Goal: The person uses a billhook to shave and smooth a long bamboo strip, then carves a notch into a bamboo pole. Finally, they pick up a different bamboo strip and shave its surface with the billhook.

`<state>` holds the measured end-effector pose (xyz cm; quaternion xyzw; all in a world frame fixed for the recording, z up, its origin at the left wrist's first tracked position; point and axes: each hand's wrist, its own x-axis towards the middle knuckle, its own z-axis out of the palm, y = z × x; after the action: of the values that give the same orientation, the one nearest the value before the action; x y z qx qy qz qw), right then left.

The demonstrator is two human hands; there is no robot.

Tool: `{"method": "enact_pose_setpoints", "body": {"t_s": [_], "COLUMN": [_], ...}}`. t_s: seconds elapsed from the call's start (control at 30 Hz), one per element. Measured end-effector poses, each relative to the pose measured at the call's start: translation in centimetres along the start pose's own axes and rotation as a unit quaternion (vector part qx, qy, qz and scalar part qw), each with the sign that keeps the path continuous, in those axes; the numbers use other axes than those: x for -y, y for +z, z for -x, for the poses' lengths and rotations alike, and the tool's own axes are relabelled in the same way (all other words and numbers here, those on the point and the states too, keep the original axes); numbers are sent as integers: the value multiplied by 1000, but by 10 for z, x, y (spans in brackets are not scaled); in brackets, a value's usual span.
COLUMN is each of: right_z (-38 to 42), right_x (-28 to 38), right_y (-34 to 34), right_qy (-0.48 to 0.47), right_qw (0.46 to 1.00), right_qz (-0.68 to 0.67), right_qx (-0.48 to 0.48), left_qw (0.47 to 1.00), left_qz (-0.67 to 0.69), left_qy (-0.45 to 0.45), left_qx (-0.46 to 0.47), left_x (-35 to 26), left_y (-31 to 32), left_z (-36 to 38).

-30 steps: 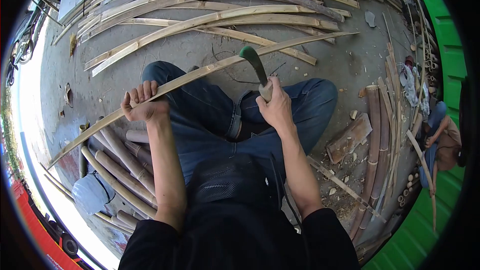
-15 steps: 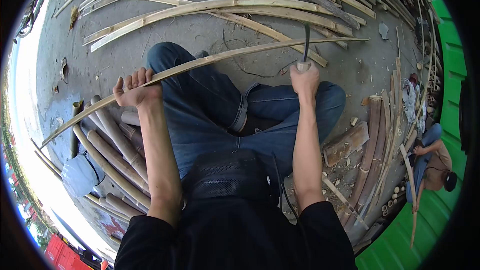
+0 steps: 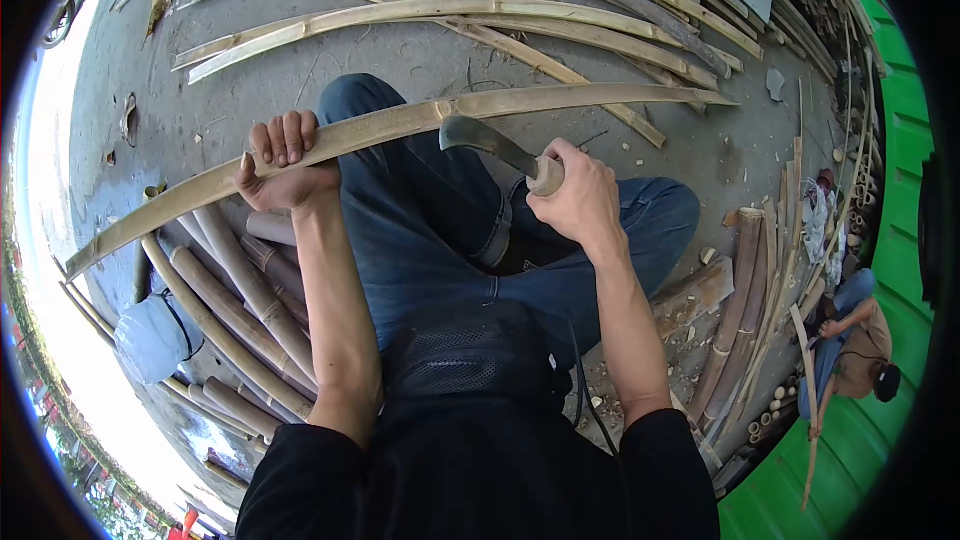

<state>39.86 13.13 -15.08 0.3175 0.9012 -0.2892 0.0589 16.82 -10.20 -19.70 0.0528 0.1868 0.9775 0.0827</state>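
Note:
A long split bamboo strip (image 3: pixel 390 124) runs across the view over my bent legs, its broad face turned toward me. My left hand (image 3: pixel 290 165) is wrapped round it left of centre, with the fingers over its upper edge. In my right hand (image 3: pixel 580 195) is the wooden handle of a curved knife (image 3: pixel 490 143). The blade points left, its hooked tip close to the strip's lower edge near a node; whether they touch I cannot tell.
Split bamboo strips (image 3: pixel 400 12) lie on the ground ahead. Bamboo poles (image 3: pixel 245 285) are piled at the left beside a clear plastic container (image 3: pixel 152 340). More poles (image 3: pixel 735 310) lie at the right, near a wooden block (image 3: pixel 695 297). Another person (image 3: pixel 862 340) sits far right by a green wall.
My right hand has moved left and swung the knife from pointing away to pointing left, near the strip. The strip has turned to show its wider face. My left hand has shifted slightly right.

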Motion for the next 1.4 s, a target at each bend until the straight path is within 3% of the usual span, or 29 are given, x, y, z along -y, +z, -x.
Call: {"method": "enact_pose_setpoints", "body": {"t_s": [0.07,0.17,0.23,0.33,0.4,0.47,0.57,0.6,0.67,0.7,0.77,0.83,0.93,0.97,1.03,1.07,1.13,1.2,1.33,1.4], "right_z": [-5,0,10,15,5,-9,-4,3,18,11,0,-30,-73,-80,-68,-59,-31,1,-26,-40], "right_x": [5,22,34,25,-27,-101,-67,-29,30,21,-2,-77,-167,-178,-131,-100,-19,24,-31,-97], "right_y": [2,28,51,32,23,15,-7,4,42,42,51,48,12,3,-13,10,41,77,51,46], "right_qy": [6,23,39,76,149,239,198,132,22,28,63,147,357,373,301,205,106,-56,34,88], "right_qw": [1000,997,987,986,958,944,962,971,980,976,981,963,907,902,939,964,985,992,996,994], "right_qz": [-1,-42,-125,-84,-102,-68,-58,-102,-156,-164,-135,-138,-156,-160,-138,-81,-134,-115,-80,-45], "right_qx": [-14,-64,-95,-122,-222,-215,-179,-170,-120,-143,-125,-178,-158,-146,-89,-148,-29,-4,21,-52], "left_qw": [1000,987,989,989,991,993,988,989,968,960,933,898,849,852,847,838,858,828,847,861], "left_qz": [11,-12,-21,-44,-39,-25,-37,-40,-71,-86,-130,-153,-162,-165,-168,-171,-187,-192,-247,-227], "left_qy": [12,29,33,29,30,30,30,13,18,-4,-20,-12,-15,-1,-3,3,-10,-12,-23,-19], "left_qx": [-24,-160,-142,-137,-125,-109,-150,-143,-239,-267,-334,-412,-503,-497,-505,-519,-478,-527,-470,-456], "left_x": [3,8,8,1,-2,-4,6,11,17,4,-29,-39,-42,-40,-29,-28,-39,-39,-34,-46], "left_y": [9,29,38,48,47,39,43,46,55,45,27,16,-23,-21,-10,-7,-25,-21,31,12], "left_z": [-8,-21,-21,-4,6,12,19,20,9,-3,-17,-26,-18,-11,-8,-4,-12,-23,-23,-47]}}
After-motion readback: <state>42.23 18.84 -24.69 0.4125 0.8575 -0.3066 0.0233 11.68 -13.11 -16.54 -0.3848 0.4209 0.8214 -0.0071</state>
